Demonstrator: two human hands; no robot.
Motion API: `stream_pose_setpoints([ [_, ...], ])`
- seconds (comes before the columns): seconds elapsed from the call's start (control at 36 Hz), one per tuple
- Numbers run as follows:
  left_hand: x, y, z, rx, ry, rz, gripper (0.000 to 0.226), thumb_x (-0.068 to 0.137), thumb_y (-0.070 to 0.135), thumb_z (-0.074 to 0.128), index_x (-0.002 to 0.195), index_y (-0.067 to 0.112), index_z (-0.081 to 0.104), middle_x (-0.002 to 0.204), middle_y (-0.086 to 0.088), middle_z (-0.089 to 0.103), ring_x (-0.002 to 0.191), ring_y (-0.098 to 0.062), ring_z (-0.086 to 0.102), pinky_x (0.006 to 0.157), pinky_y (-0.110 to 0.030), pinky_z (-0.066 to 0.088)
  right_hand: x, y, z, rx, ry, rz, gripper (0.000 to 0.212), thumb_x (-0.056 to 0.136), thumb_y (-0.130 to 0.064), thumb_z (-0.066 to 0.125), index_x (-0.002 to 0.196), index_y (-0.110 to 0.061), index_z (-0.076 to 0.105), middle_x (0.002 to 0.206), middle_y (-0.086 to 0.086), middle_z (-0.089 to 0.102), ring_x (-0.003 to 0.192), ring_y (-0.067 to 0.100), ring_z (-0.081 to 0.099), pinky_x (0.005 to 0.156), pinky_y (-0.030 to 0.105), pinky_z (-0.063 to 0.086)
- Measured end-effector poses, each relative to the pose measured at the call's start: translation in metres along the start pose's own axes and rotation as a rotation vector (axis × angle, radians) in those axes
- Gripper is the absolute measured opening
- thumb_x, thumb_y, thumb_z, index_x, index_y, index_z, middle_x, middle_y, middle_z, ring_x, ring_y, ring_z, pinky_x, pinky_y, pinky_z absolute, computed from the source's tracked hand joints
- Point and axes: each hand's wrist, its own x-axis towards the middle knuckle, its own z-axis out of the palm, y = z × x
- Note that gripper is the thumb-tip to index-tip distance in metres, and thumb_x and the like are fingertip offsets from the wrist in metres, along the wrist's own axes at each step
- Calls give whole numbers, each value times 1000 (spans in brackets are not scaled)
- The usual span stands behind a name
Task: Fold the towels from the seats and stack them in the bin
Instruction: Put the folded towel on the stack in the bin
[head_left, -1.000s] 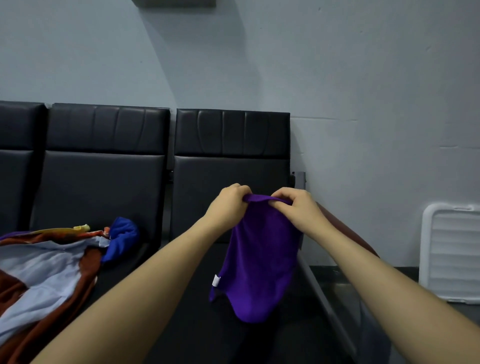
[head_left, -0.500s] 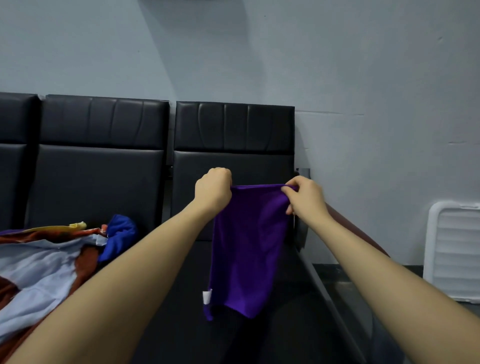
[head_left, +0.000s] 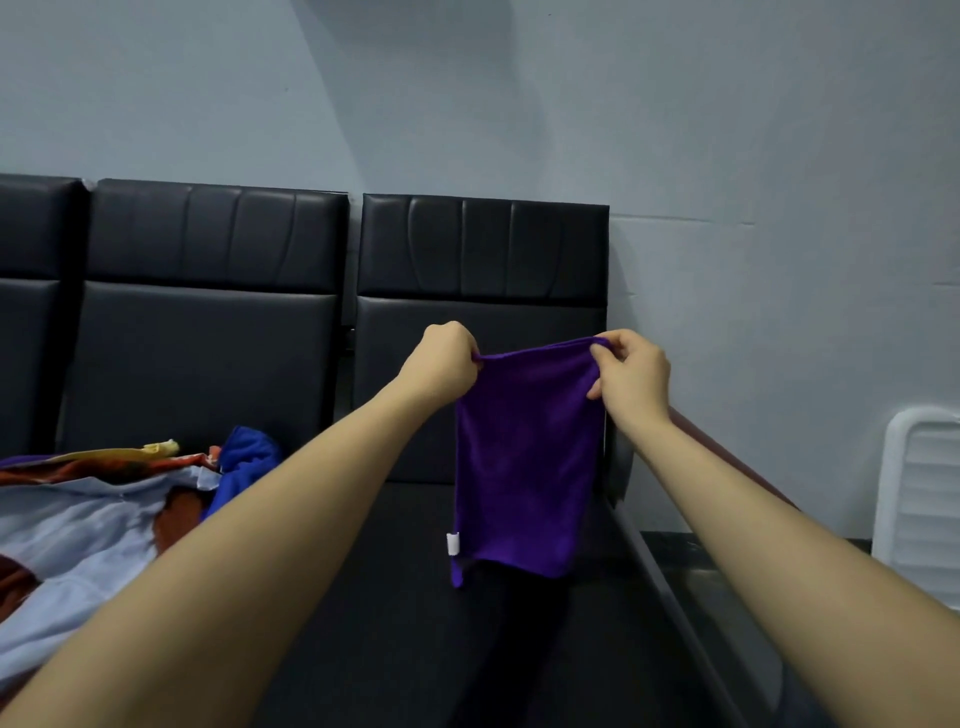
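A: What has changed in the last second?

B: The hands have drawn apart. A second ago they pinched the towel (head_left: 524, 457) bunched together at one spot; now the left hand (head_left: 441, 366) grips one top corner and the right hand (head_left: 631, 376) pinches the other, so the top edge is stretched out between them.

A: Where is the towel?

B: Centre of the frame, hanging flat in the air above the right seat (head_left: 519, 649), its white tag at the lower left corner.

A: What does that mean for the task?

B: I judge it is spread and ready for its first fold. The bin (head_left: 919, 499) stands at the right edge, and more towels lie in a pile (head_left: 104, 509) at the lower left, still unfolded.
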Motion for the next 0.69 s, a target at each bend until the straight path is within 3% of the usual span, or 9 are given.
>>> stream_pose_setpoints([
  [0.08, -2, 0, 1, 73, -36, 4, 11, 84, 8, 61, 84, 3, 70, 86, -13, 65, 84, -32, 63, 76, -43, 56, -3, 2, 1, -13, -8, 12, 12, 95, -10, 53, 94, -14, 64, 68, -2, 62, 47, 11, 59, 51, 22, 47],
  [0.25, -7, -1, 7, 128, -32, -20, 5, 80, 8, 63, 82, 3, 63, 87, -11, 60, 82, -32, 61, 64, -36, 50, -8, 6, 4, 1, -22, 46, 13, 95, -9, 52, 94, -15, 63, 74, -2, 63, 46, 7, 59, 47, 16, 45],
  [0.36, -7, -6, 11, 114, 12, -62, 12, 85, 15, 63, 90, 4, 62, 91, -11, 61, 84, -32, 61, 68, -35, 48, -9, 12, 5, -6, -31, 63, 14, 96, -8, 50, 96, -16, 62, 79, 3, 65, 48, 10, 60, 45, 14, 45],
  [0.44, 0, -12, 16, 1, 46, -64, 7, 87, 6, 55, 87, 4, 62, 75, -13, 66, 66, -27, 67, 69, -39, 57, -5, 15, 8, 1, -35, 97, 17, 98, -7, 46, 98, -16, 61, 80, 4, 64, 51, 14, 62, 45, 16, 48],
  [0.5, 7, -15, 20, -87, 79, -76, 15, 86, -2, 50, 88, 4, 64, 73, -13, 67, 62, -24, 68, 70, -40, 58, -1, 15, 13, 46, -22, 144, 19, 99, -5, 44, 97, -15, 60, 80, 6, 64, 55, 16, 63, 49, 21, 53],
  [0.56, 14, -17, 22, -167, 135, -84, 19, 83, -5, 49, 88, 4, 65, 83, -13, 68, 73, -24, 68, 72, -37, 57, 6, 15, 19, 128, -3, 191, 21, 99, -3, 41, 95, -14, 59, 82, 6, 63, 60, 17, 63, 54, 26, 55],
  [0.69, 31, -12, 28, -277, 269, -82, 21, 85, -2, 49, 96, 5, 65, 93, -6, 64, 84, -16, 56, 69, -21, 40, 25, 16, 32, 179, 39, 155, 27, 98, -3, 38, 90, -21, 57, 100, 7, 64, 90, 20, 65, 77, 33, 56],
])
